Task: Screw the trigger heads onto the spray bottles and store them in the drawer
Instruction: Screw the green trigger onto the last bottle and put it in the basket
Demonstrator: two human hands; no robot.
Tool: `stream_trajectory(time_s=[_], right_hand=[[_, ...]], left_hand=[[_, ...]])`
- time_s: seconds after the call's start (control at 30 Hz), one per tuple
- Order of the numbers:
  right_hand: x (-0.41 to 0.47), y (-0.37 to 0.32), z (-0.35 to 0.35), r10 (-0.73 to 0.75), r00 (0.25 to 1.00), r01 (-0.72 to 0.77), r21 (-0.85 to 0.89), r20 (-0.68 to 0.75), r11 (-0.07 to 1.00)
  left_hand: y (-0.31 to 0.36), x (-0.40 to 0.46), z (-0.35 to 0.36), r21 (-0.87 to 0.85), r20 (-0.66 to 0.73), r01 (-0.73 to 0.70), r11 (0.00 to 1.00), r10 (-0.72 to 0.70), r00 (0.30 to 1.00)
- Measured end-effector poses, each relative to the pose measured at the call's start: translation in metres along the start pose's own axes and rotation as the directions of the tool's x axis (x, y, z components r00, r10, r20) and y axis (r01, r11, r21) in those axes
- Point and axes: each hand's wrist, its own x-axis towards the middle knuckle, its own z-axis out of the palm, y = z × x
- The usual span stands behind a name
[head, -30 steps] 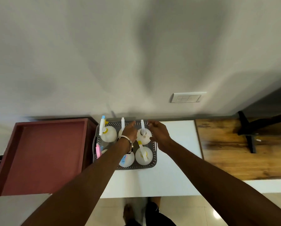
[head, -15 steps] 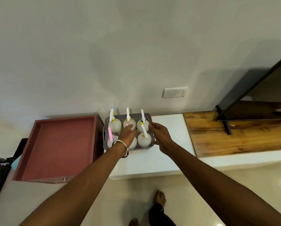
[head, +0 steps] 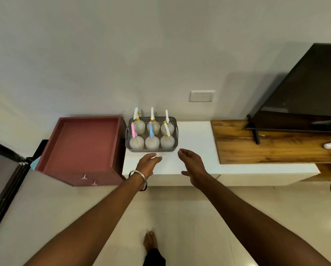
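Head view shows both arms stretched forward; the left hand (head: 148, 163) and right hand (head: 192, 163) are open and empty, near the gray basket (head: 172, 145) of six spray bottles (head: 152, 142) on the white worktop (head: 197, 143), right of the red drawer (head: 84, 144).

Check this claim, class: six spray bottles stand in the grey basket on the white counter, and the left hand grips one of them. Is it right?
Not quite. The left hand grips nothing; the head view shows it open, short of the basket. The six bottles do stand in the basket on the white counter.
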Motion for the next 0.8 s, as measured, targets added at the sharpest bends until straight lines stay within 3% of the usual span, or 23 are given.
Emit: stream_trajectory(time_s=[0.27, 0.47, 0.6, 0.8], right_hand=[[-0.057, 0.077, -0.048, 0.055, 0.998, -0.055, 0.018, -0.007, 0.998], [-0.051, 0.103, -0.053, 0.175, 0.984, -0.167, 0.131, -0.045, 0.977], [-0.021, 0.125, -0.044, 0.3, 0.953, -0.263, 0.345, -0.055, 0.901], [0.058, 0.195, -0.019, 0.414, 0.909, -0.285, 0.656, -0.046, 0.699]], left_hand=[[-0.087, -0.067, 0.021, -0.08, 0.001, 0.119, 0.99, -0.119, 0.993], [-0.116, -0.059, 0.021, -0.208, 0.013, 0.233, 0.95, -0.236, 0.972], [-0.135, -0.025, 0.022, -0.416, 0.016, 0.306, 0.856, -0.33, 0.944], [-0.187, 0.065, 0.025, -0.689, 0.08, 0.366, 0.625, -0.437, 0.896]])
